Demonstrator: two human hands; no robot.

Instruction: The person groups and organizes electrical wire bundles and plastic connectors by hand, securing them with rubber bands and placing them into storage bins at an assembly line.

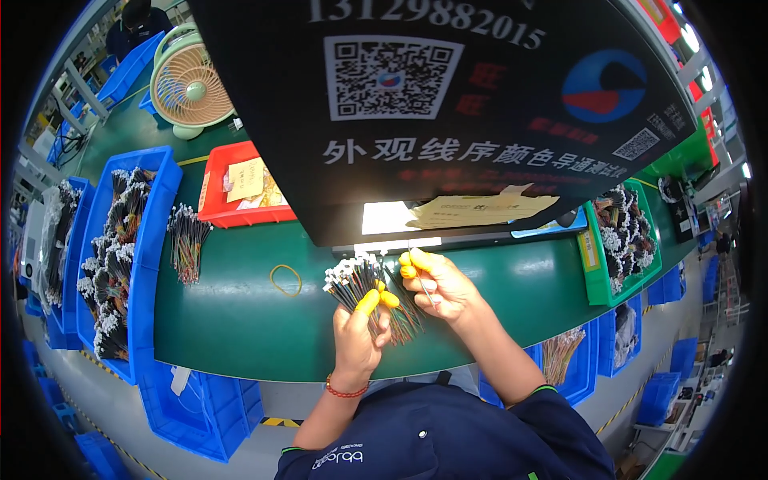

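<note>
A wire pile [189, 244] sits on the desk [240, 328] left of the black box [280, 120]. Just in front of that box, the left hand [358, 332] has fingers [368, 302] wrapped round a wire bundle [362, 288], probably keeping it tidy; the right hand [445, 293] seems to pinch one strand [426, 293].

Left fingers [368, 302] curled, right fingers [426, 260] pinched, forearms [506, 352] angled inward

Behind a red bin [254, 216] with a yellow note [245, 179], a tan-and-green fan [193, 90]; farther back, a person [138, 29].
</note>
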